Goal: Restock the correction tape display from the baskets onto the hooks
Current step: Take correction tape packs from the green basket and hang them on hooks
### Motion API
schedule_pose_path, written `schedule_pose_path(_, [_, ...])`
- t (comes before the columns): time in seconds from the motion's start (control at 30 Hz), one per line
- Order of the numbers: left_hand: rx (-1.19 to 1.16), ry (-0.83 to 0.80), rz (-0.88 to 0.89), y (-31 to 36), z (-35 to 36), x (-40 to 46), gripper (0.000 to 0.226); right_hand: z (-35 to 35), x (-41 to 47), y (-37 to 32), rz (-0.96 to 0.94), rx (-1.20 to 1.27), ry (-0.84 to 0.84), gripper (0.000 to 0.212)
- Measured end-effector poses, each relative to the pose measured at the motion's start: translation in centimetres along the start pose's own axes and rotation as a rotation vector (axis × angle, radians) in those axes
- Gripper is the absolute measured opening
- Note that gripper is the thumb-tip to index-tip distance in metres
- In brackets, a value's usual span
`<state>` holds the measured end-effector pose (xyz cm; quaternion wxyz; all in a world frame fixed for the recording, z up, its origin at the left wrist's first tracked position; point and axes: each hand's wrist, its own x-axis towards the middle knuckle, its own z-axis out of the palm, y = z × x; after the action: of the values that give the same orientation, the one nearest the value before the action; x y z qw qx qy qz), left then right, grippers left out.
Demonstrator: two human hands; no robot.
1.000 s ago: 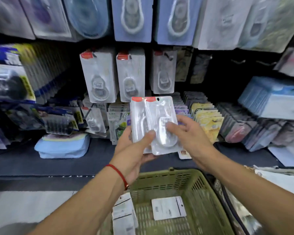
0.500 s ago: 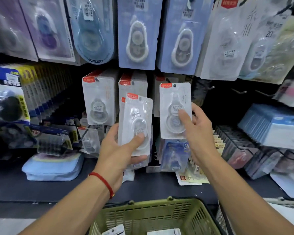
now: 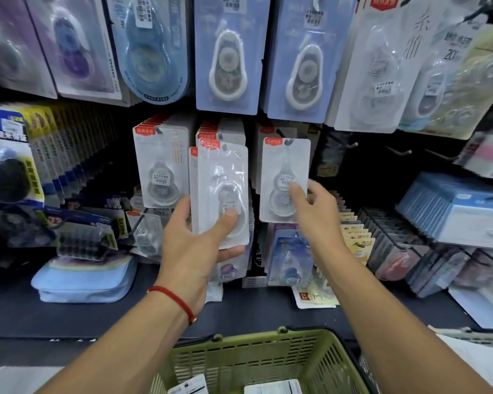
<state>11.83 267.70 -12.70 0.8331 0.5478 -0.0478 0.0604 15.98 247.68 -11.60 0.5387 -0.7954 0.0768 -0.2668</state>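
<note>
Closest to the camera, at the bottom edge, sits a green plastic basket (image 3: 256, 362) with slatted walls, and a few white-labelled packs (image 3: 272, 388) lie flat on its floor. Above it both forearms reach forward, the left one wearing a red cord bracelet (image 3: 172, 298) at the wrist. The left hand (image 3: 194, 251) is curled round a small stack of correction tape packs (image 3: 221, 194), thumb pressed on the clear blister at the front and fingers wrapped behind, holding the stack upright in front of the middle hook row. The right hand (image 3: 315, 211) is beside it with fingers loosely extended, its fingertips (image 3: 295, 190) touching the lower face of a single correction tape pack (image 3: 285, 180) that hangs on the right-hand hook (image 3: 288, 142); the fingers do not close round it. The two hands are apart, each at its own pack. Below them a dark shelf (image 3: 69, 317) carries a pale blue pouch (image 3: 84, 280) on the left and racks of small carded goods (image 3: 356, 237) on the right. Behind the left hand, two fuller rows of the same red-tabbed packs (image 3: 161, 166) hang on neighbouring hooks. To the far right, bare hooks (image 3: 396, 150) stick out of the dark back panel. Highest and farthest back, a row of larger blue and lilac blister cards (image 3: 228, 52) hangs across the top.
</note>
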Motion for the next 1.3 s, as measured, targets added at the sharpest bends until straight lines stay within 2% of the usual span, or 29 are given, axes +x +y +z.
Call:
schedule_pose_path(0.07, [-0.006,-0.03,-0.02,-0.1,0.0,0.0,0.046,-0.1,-0.2,0.4,0.063,-0.196,-0.043,0.047])
schedule_pose_path(0.1, [-0.016,-0.044,-0.039,-0.2,0.0,-0.1,0.05,-0.1,-0.6,0.4,0.072,-0.211,-0.052,0.046])
schedule_pose_path(0.17, [-0.037,-0.068,-0.073,-0.5,0.0,-0.1,0.06,0.1,-1.9,0.1,0.026,-0.037,-0.141,0.029])
schedule_pose_path(0.23, [-0.039,-0.094,-0.099,-0.8,0.1,-0.2,0.068,0.5,-3.5,-0.1,-0.009,0.134,-0.314,0.024])
schedule_pose_path(0.3, [-0.04,-0.117,-0.113,-1.1,0.4,-0.4,0.072,0.9,-4.7,-0.1,-0.068,0.175,-0.392,0.021])
schedule_pose_path(0.47, [-0.092,-0.133,-0.144,-1.0,0.8,-0.5,0.058,1.2,-5.2,-0.2,-0.078,0.249,-0.275,0.017])
schedule_pose_path(0.63, [-0.089,-0.079,-0.144,-1.1,0.5,-0.2,0.024,0.2,-4.2,-0.6,-0.092,0.287,-0.053,0.023])
schedule_pose_path(1.03, [-0.114,-0.081,-0.117,-1.3,0.3,0.1,0.024,-1.3,-2.5,-0.7,-0.099,0.296,0.044,0.037])
schedule_pose_path(1.1, [-0.092,-0.075,-0.122,-1.3,0.3,0.2,0.022,-1.2,-2.2,-0.5,-0.073,0.204,0.038,0.039])
schedule_pose_path(1.2, [-0.013,-0.049,-0.123,-1.5,0.5,0.3,0.023,-1.3,-1.8,0.3,0.054,-0.257,-0.052,0.067])
schedule_pose_path(1.23, [0.019,-0.045,-0.113,-1.5,0.5,0.2,0.023,-1.3,-2.0,0.4,0.064,-0.356,-0.065,0.07])
schedule_pose_path(1.3, [0.061,-0.062,-0.1,-1.6,0.7,0.1,0.024,-1.1,-2.5,0.4,0.049,-0.268,-0.107,0.055])
